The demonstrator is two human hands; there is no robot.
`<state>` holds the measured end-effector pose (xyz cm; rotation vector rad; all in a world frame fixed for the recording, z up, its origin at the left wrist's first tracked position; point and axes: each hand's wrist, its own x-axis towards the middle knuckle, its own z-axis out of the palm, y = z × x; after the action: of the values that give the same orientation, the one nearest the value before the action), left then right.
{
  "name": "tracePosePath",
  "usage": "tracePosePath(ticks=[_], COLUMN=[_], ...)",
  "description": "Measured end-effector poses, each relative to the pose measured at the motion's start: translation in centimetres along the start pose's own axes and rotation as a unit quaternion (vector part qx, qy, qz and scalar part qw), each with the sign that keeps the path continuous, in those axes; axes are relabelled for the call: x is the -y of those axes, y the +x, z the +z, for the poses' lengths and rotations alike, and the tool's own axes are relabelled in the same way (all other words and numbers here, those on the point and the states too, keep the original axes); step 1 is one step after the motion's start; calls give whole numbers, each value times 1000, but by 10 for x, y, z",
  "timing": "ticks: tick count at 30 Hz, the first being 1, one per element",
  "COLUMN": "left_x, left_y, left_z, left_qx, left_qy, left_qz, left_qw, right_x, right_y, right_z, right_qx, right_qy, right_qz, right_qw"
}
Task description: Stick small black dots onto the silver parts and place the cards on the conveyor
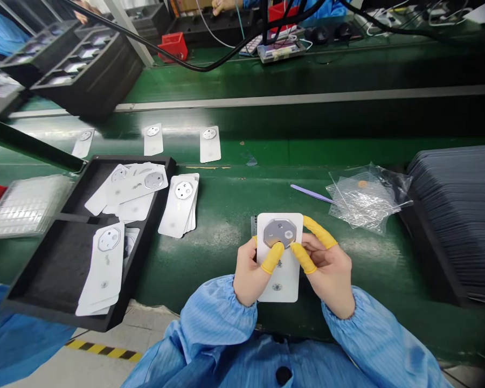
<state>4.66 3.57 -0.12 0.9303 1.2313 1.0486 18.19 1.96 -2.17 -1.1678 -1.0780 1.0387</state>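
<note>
Both hands hold a white phone back cover (pixel 278 285) upright in front of me. It has a grey octagonal camera plate (pixel 280 231) near its top and small dark prints lower down. My left hand (pixel 253 272) grips the left edge, its yellow-cotted thumb resting just below the plate. On the right edge is my right hand (pixel 329 267), with yellow cots on thumb and index finger; the thumb touches the plate's lower right corner and the index finger reaches along the cover's upper right side. A thin clear strip (pixel 254 226) with black marks shows behind the left edge. Fingers behind the cover are hidden.
Left, a black tray (pixel 36 269) holds white covers, with a stack of covers (pixel 180 207) beside it. Purple tweezers (pixel 312 194) and clear plastic film (pixel 359 199) lie ahead right. Dark sheets (pixel 461 215) fill a right-hand bin. Single covers (pixel 210 145) lie farther back.
</note>
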Motion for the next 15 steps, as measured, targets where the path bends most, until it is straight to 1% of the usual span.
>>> tracePosePath(ticks=[4,9,11,13,15], left_x=[-6,-6,-4,-3,-5], left_y=[-3,-5,-5,-4,-3], left_z=[-2,-6,-7,-8,-11], left_qx=[-4,10,14,18,8], left_qy=[1,-9,-13,-25,-40], left_qz=[31,13,7,0,-4], left_qw=[1000,1000,1000,1000,999], right_x=[1,-3,-4,-2,4], right_y=[-3,-5,-6,-8,-9], right_z=[-2,-2,-1,-4,-9], right_qx=[17,7,18,36,27], right_qy=[-27,-60,-65,-77,-103], right_qz=[-29,-32,-32,-34,-46], right_qw=[999,998,997,996,993])
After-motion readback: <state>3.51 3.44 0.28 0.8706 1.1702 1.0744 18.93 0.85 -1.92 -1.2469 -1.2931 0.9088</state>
